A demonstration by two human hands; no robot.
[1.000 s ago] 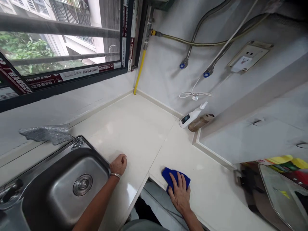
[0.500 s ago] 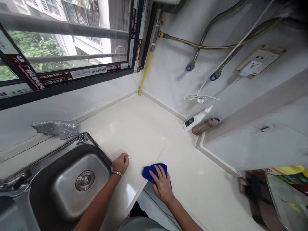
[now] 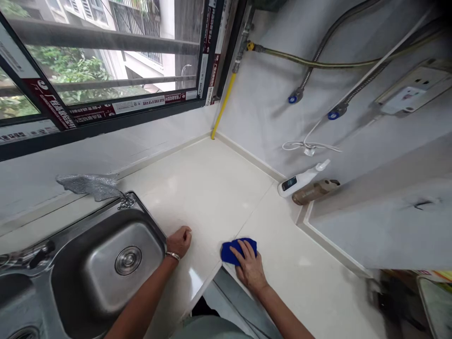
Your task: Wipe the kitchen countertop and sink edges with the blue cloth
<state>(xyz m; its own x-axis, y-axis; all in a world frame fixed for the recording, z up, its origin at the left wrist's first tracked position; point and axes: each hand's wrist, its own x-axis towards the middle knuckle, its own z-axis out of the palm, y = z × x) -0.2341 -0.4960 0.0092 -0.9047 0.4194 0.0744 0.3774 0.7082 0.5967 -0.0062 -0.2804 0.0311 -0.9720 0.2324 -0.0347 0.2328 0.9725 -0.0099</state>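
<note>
My right hand (image 3: 251, 267) lies on a folded blue cloth (image 3: 230, 254), fingers bent over it and pressing it to the white countertop (image 3: 201, 188). The cloth sits right by the inner corner of the counter's front edge. Part of it is hidden under the fingers. My left hand (image 3: 179, 241), with a bracelet at the wrist, is closed in a fist and rests on the counter beside the sink rim. Nothing shows in it.
A steel sink (image 3: 90, 226) is on the left, with a faucet (image 3: 31, 254). Crumpled silvery wrap (image 3: 90, 185) lies behind it. A white spray bottle (image 3: 303, 178) and a brown bottle (image 3: 314, 191) lean by the wall. A dark appliance (image 3: 395, 301) stands at lower right.
My right hand and the cloth have shifted slightly right and away from the counter's front edge. My left fist stays nearly in place. The view has turned a little, moving most things rightward.
</note>
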